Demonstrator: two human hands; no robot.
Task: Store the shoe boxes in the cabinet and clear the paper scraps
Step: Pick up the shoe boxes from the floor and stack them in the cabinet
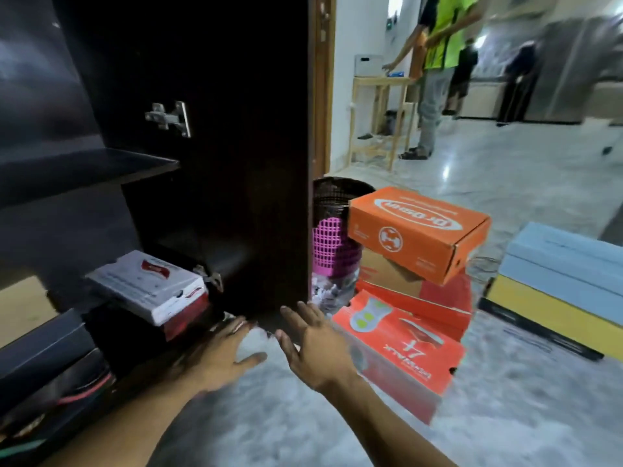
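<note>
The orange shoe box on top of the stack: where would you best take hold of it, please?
Grip the orange shoe box by its two short ends, coming from its long near side. It sits askew atop the stack, its right end overhanging, lid shut.

An orange shoe box (pixel 418 230) tops a red one (pixel 397 352); the basket (pixel 328 246) is pink lattice; the cabinet (pixel 209 129) dark brown; the floor (pixel 505 416) grey marbled.

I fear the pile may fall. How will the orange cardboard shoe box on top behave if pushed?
The orange cardboard shoe box sits tilted and overhangs the brown cardboard box below, so a push would probably slide or tip it. Its cardboard walls look stiff, likely keeping shape when lifted.
</note>
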